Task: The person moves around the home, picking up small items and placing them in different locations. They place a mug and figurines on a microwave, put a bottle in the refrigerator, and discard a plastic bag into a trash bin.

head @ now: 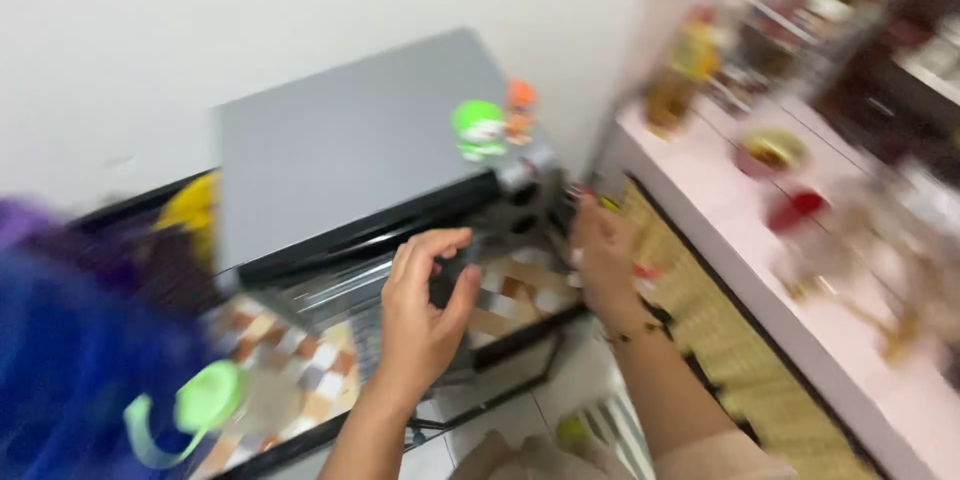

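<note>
Head view: left hand (425, 305) fingers (420, 250) curl on oven handle (455, 275).

Both forearms are showing bare from elbow to wrist. The left hand (420, 310) is wearing nothing that can be made out. The right hand (603, 255) is wearing a thin dark band at the wrist. Motion blur is hiding finer detail.
</note>
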